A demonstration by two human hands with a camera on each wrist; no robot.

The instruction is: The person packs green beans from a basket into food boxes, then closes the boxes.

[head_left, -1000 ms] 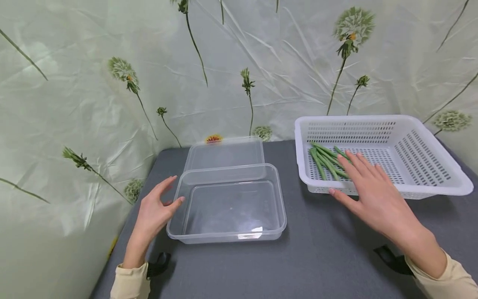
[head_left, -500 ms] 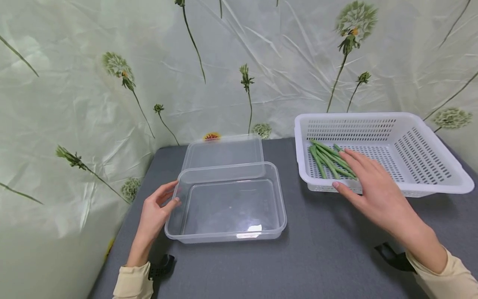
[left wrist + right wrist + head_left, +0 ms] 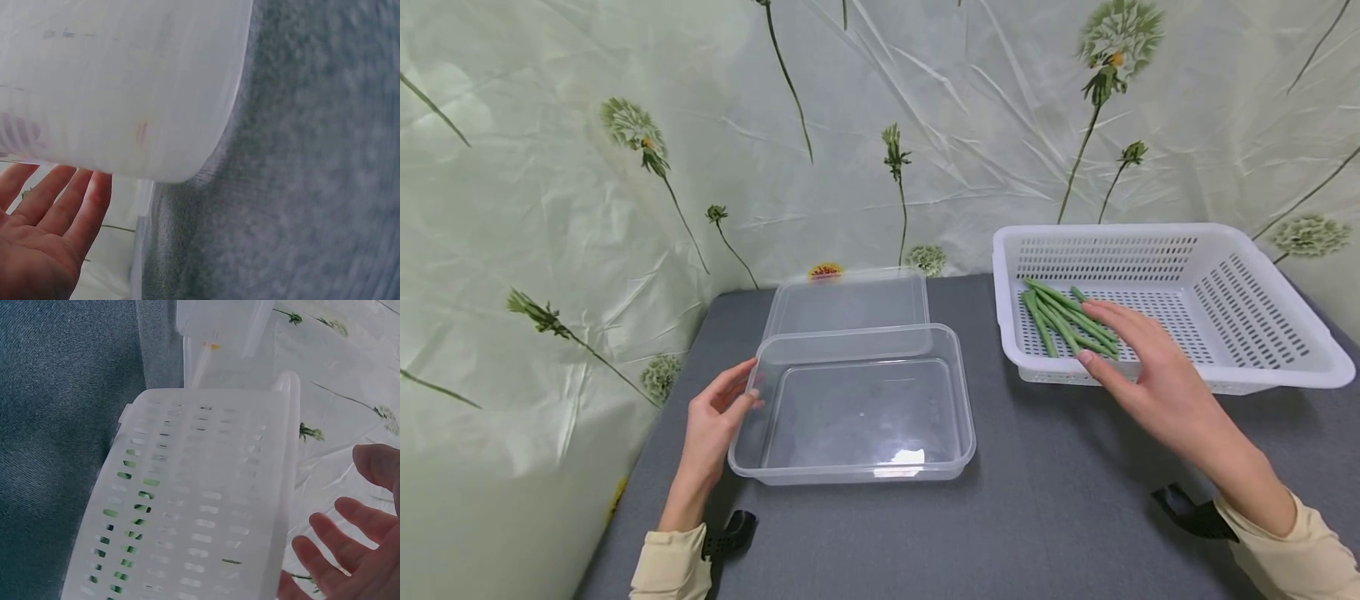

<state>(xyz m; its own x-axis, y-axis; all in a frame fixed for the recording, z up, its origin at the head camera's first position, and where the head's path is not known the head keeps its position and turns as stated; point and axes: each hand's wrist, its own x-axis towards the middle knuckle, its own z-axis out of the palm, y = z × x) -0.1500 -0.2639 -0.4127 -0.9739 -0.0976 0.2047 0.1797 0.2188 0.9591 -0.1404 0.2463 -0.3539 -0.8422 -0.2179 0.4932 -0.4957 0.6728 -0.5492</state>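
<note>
A clear plastic food container (image 3: 857, 478) sits on the dark grey table. My left hand (image 3: 709, 417) is at its left rim, fingers extended; in the left wrist view the fingertips pass behind the rim. Whether they touch it I cannot tell. Several green beans (image 3: 1063, 321) lie in the left part of a white perforated basket (image 3: 1270, 375) on the right. Over the basket's front rim hovers my right hand (image 3: 1165, 392), fingers spread and slightly bent beside the beans. The right wrist view shows nothing held in the hand (image 3: 356, 544); beans appear green through the basket's slots.
A clear flat lid (image 3: 850, 298) lies behind the container, partly covered by its back rim. A pale flower-printed sheet (image 3: 835, 150) hangs at the back and left of the table. Grey tabletop (image 3: 910, 542) stretches in front.
My left hand has come in to the container's left rim, thumb and fingers closer together. The right hand has shifted slightly right, uncovering more of the beans. The beans appear unmoved.
</note>
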